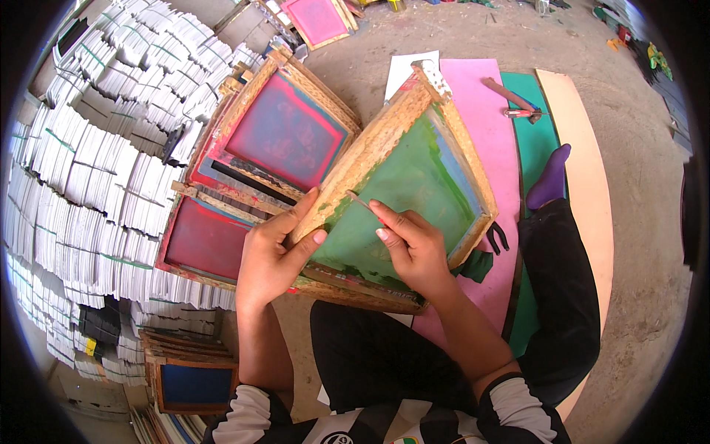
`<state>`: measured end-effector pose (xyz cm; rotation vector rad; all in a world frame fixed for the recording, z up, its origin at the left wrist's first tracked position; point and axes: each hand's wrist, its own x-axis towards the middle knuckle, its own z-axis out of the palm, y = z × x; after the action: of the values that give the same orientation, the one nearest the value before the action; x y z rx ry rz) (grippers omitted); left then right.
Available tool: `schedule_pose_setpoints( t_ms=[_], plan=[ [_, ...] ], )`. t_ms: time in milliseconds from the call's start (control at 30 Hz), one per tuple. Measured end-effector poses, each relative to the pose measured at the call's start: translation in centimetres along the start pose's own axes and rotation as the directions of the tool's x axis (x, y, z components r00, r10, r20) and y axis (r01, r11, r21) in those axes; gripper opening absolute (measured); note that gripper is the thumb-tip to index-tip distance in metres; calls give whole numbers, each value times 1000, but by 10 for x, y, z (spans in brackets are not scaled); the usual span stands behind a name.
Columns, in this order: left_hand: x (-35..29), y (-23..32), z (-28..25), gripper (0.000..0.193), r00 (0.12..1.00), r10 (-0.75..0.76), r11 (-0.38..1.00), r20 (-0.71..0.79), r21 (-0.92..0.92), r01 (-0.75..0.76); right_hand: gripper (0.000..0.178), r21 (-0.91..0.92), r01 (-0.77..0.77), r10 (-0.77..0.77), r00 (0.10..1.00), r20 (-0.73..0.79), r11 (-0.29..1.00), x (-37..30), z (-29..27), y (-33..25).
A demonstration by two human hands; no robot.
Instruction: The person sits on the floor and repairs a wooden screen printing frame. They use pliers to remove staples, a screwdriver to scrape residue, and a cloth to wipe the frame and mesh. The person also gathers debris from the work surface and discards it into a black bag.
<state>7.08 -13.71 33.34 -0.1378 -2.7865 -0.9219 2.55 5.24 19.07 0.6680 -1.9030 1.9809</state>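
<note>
A wooden screen-printing frame (pixel 336 185) with green-stained mesh (pixel 403 207) is tilted over my lap. My left hand (pixel 275 255) is closed round its left wooden bar, thumb on the front. My right hand (pixel 414 248) is over the mesh, pinching a slim metal-shafted tool (pixel 361 200) with a bit of red at its grip. The tool's tip touches or nearly touches the inner edge of the left bar, where green paint marks the wood. The rest of its handle is hidden in my fingers, so its exact kind cannot be made out.
More screen frames (pixel 285 129) with red-edged mesh lean at the left, before tall stacks of white paper (pixel 96 200). A hammer (pixel 510 96) and a red-handled screwdriver (pixel 522 113) lie on a green board (pixel 536 137) beside a pink board (pixel 484 111). Black-handled pliers (pixel 498 238) lie near the frame.
</note>
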Motion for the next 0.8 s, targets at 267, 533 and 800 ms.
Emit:
schedule_pose_setpoints(
  t_ms=[267, 533, 800],
  plan=[
    [0, -2, -1, 56, 1000, 28, 1000, 9, 7, -28, 40, 227, -59, 20, 985, 171, 972, 14, -8, 14],
    [1, -4, -1, 56, 1000, 8, 1000, 21, 0, -8, 52, -42, 150, -143, 981, 135, 988, 20, -12, 23],
    [0, -3, 0, 56, 1000, -19, 999, 16, -26, 20, 58, -608, 438, -538, 842, 21, 662, 25, -13, 39]
  ],
)
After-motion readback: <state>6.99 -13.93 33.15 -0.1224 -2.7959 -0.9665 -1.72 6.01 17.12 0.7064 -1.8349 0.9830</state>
